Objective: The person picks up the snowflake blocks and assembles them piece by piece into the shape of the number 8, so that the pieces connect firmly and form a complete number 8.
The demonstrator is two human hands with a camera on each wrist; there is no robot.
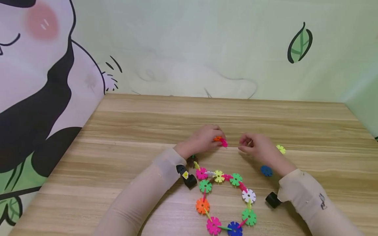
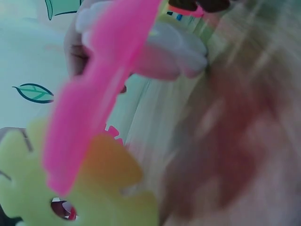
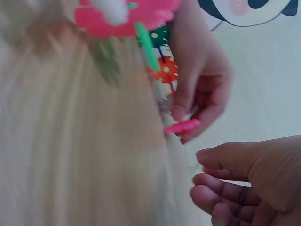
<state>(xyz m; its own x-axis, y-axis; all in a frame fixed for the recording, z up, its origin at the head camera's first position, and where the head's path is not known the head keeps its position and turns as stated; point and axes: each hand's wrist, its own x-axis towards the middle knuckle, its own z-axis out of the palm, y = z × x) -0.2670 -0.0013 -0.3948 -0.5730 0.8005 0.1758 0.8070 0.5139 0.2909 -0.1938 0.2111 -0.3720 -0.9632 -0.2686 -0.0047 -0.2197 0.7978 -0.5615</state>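
My left hand (image 1: 205, 139) pinches a pink notched snowflake disc (image 1: 224, 143) joined to an orange disc (image 1: 218, 138). In the right wrist view that pink disc pokes out edge-on between the thumb and fingers. To its right, my right hand (image 1: 257, 146) hovers with fingers loosely bent and nothing between them. Under the left wrist a dark brown disc (image 1: 192, 160) leads into a chain of linked discs, which forms a ring on the table nearer to me. A green disc (image 1: 249, 217) and an orange one (image 1: 202, 205) are among its links.
Two loose discs, blue (image 1: 266, 170) and yellow (image 1: 281, 149), lie by the right wrist. The wooden table (image 1: 147, 124) meets a wall with a panda drawing at the left. Black camera mounts (image 1: 273, 200) sit at both wrists.
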